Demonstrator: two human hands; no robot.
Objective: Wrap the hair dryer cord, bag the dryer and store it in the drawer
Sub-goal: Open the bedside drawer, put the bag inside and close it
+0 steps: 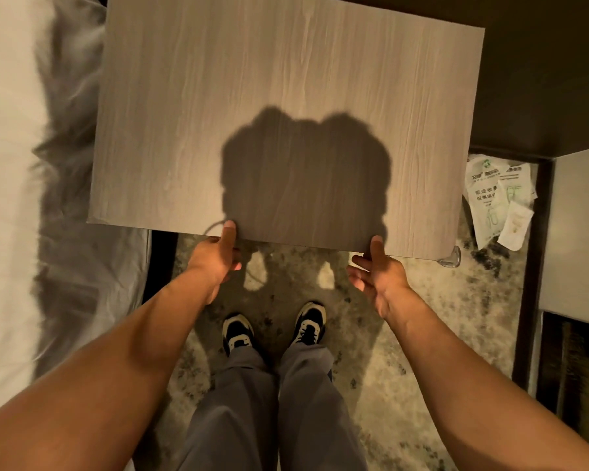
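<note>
Looks like the drawer step: left hand [218, 258] and right hand [374, 271], both empty and half-open, thumbs on the nightstand [286, 96] edge, dryer nowhere visible, so next is reaching underneath.

One wood-grain nightstand top [286, 96], two bare hands, left [218, 258] and right [376, 275], two black-and-white sneakers [238, 331], about three printed sachets [490, 195], one white bed [7, 164], one clear corner guard [452, 257]
</note>
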